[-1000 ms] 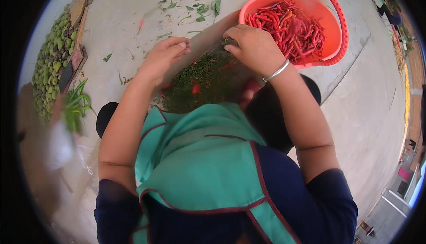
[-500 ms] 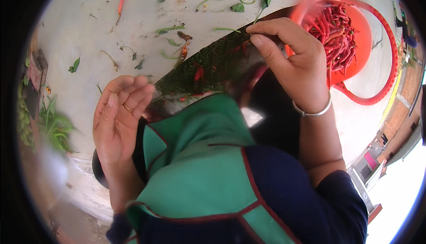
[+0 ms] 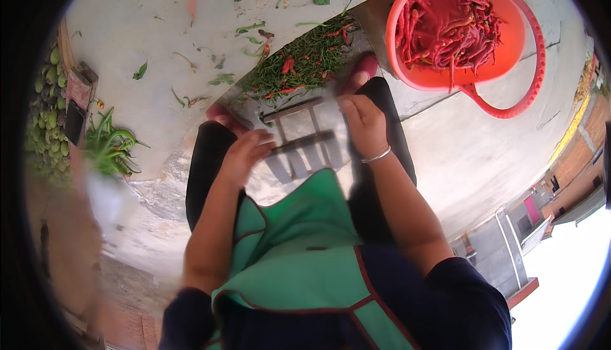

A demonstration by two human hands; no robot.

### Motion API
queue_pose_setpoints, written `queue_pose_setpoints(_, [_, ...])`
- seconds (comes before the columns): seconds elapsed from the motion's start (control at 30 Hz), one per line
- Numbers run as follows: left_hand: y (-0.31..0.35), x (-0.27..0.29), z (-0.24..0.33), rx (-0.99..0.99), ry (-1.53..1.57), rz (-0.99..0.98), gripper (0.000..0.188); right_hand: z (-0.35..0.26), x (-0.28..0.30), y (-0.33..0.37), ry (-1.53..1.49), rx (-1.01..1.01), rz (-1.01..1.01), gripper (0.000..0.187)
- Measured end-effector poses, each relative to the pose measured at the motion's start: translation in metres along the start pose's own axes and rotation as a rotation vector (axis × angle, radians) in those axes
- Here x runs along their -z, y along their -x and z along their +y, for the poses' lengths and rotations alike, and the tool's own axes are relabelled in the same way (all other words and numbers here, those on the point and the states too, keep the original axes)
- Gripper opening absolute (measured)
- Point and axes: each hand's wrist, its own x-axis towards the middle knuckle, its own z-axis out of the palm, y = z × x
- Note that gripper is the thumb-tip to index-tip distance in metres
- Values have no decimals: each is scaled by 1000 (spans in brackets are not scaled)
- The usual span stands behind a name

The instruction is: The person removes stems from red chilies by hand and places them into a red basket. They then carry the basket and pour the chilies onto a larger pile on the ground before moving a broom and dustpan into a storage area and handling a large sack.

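Slatted grey frame [image 3: 302, 142], perhaps a low stool, sits between the person's legs, just short of the heap of green stems and stray red pods [image 3: 299, 66]. Left hand [image 3: 245, 159] is at the frame's left end, fingers together and loosely bent, tips at or very near the dark nearer crossbar; blur hides whether they touch or grip. Right hand [image 3: 368, 126] stands off the far right corner, half closed, thumb near the forefinger, bracelet [image 3: 377, 154] at the wrist; cannot tell if anything is pinched there. Dark shoes [image 3: 228, 119] flank the heap, one each side. Orange basket [image 3: 513, 26] stands well apart on the right, red peppers [image 3: 455, 25] piled inside. On handling, by judgement only: frame looks stiff and open, so it should hold its shape; probably light enough for two hands, though material and weight cannot be read through the smear. Gaps between slats should let fingers wrap around a bar. Best hold likely one hand at each end of the crossbars, kept level; a lone grip at one corner would let it swing against the shins. No sign of slipperiness or fragility can be made out.
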Motion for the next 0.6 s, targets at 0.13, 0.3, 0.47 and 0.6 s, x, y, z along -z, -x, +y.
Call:
queue_pose_setpoints(0.13, [25,-38,6,96,-212,-14,33,-25,106,29,-9,-33,261,11])
queue_pose_setpoints(0.3, [3,-178,75,-90,-450,-87,31,-28,272,11,290,71,767,23])
queue_pose_setpoints(0.47, [-45,-394,108,-479,-699,-84,40,23,345,-54,360,-88,518,70])
queue_pose_setpoints(0.6, [-103,-561,103,-542,-730,94,49,47,340,-75,214,-265,347,26])
